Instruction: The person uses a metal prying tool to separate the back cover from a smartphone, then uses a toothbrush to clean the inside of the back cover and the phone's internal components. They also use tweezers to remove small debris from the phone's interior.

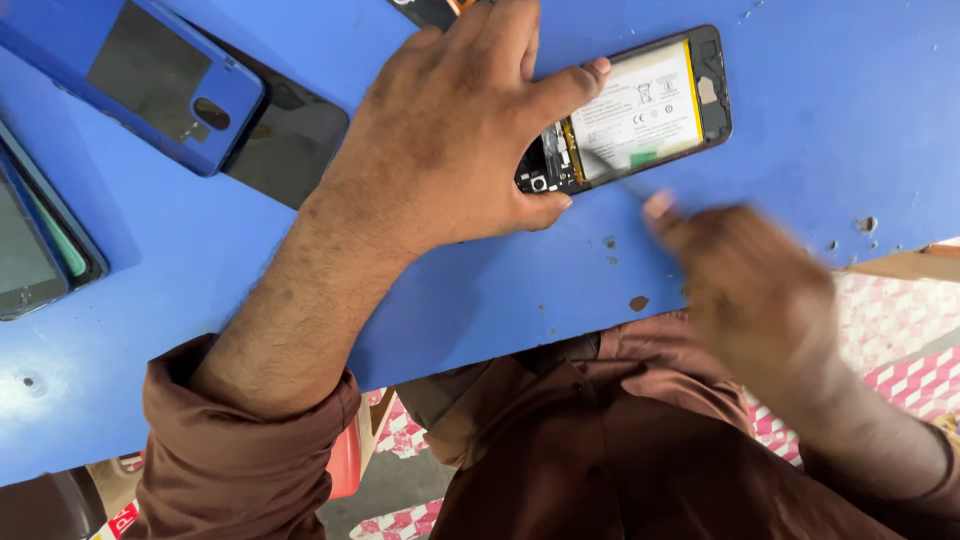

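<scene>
While the left hand (450,140) presses down on the opened phone (640,110), fingers spread across one end and the thumb hooked along its near edge, the phone lies flat on the blue table (820,120) in the upper middle of the frame. Its back is off, so the pale battery (640,112) and a strip of dark circuitry beside it face up. That grip looks meant to pin the phone so it cannot slide, while leaving the battery uncovered.

At the right of the frame, the right hand (745,280) hovers just below the phone, near the table's front edge. It is blurred; one fingertip points up towards the phone's lower side, but I cannot tell whether the hand pinches anything or is simply loose.

Towards the upper left lie a blue back cover (150,75) resting partly on a dark phone panel (290,140), and at the far left edge another phone (35,250) with a teal rim, all well apart from the opened one. They look set aside out of the working spot.

To the right of the phone the table is bare blue with a few chips and specks, giving free room there. The front edge runs close under both hands, with the person's brown shirt (620,440) just behind it.
</scene>
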